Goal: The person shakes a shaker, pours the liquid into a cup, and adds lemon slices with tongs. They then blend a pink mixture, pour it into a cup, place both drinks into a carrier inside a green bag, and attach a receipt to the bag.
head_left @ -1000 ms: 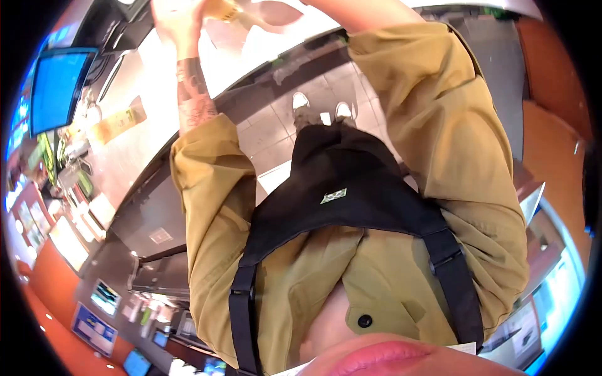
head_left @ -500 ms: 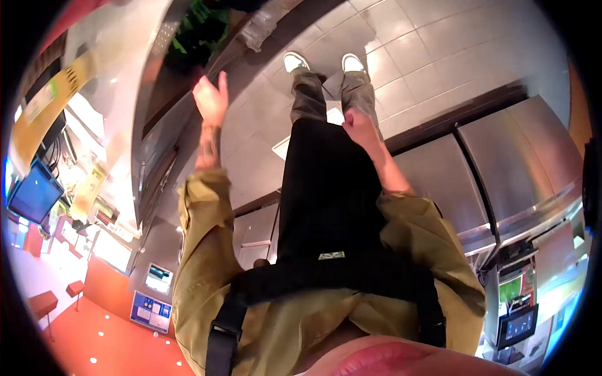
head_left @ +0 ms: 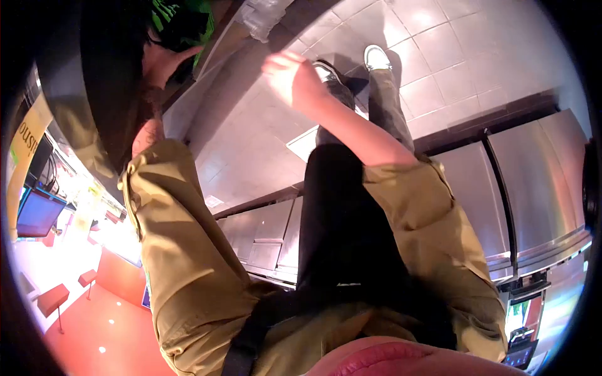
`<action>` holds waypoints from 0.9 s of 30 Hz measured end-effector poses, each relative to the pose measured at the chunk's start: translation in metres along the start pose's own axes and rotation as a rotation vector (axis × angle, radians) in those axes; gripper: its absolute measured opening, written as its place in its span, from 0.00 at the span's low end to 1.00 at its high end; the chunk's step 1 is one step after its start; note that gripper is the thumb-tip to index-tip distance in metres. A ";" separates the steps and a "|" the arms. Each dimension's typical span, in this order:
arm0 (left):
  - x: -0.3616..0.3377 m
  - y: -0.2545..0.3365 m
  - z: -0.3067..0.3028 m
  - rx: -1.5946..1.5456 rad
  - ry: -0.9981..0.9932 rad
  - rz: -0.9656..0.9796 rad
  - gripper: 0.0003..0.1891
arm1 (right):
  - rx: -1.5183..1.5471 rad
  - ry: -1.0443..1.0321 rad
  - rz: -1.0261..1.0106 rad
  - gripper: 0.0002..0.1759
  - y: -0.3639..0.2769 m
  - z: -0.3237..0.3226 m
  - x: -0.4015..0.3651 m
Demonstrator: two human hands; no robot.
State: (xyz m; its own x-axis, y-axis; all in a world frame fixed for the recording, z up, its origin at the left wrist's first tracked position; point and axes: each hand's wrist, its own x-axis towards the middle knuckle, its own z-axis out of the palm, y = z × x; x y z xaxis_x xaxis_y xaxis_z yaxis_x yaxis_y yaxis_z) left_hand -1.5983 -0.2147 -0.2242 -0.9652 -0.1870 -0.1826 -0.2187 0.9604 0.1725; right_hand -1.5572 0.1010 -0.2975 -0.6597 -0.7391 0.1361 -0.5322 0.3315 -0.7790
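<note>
My left hand (head_left: 162, 66) reaches into a dark space below the counter at the upper left. Its thumb stands apart from the palm, and shadow partly hides the fingers. Close above it is a dark thing with bright green markings (head_left: 166, 12), whose kind I cannot make out. My right hand (head_left: 296, 81) is in the air in front of my legs, slightly blurred, its fingers loosely bent and partly apart. Nothing shows in it. A black apron (head_left: 345, 219) hangs over my front.
Clear crumpled plastic (head_left: 263, 17) lies at the top, beside the dark space. Steel cabinet doors (head_left: 533, 182) line the right side. Grey floor tiles (head_left: 439, 56) stretch past my shoes (head_left: 377, 57). A screen (head_left: 39, 213) and yellow signage (head_left: 28, 144) are at the left.
My left hand has moved up and left into the dark space. My right hand has swung left and forward, its fingers loosening. My body has turned and one foot has stepped.
</note>
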 end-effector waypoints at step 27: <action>-0.084 0.085 -0.037 -0.697 0.076 -0.379 0.34 | 0.351 1.059 0.756 0.08 -0.072 -0.276 -0.116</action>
State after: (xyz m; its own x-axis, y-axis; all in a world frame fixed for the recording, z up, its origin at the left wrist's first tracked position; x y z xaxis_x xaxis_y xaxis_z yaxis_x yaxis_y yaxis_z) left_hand -1.5407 -0.1247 -0.1588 -0.8088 -0.5128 -0.2880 -0.5490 0.4827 0.6824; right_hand -1.5893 0.3246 -0.0879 -0.9032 0.4141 -0.1132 0.1986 0.1695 -0.9653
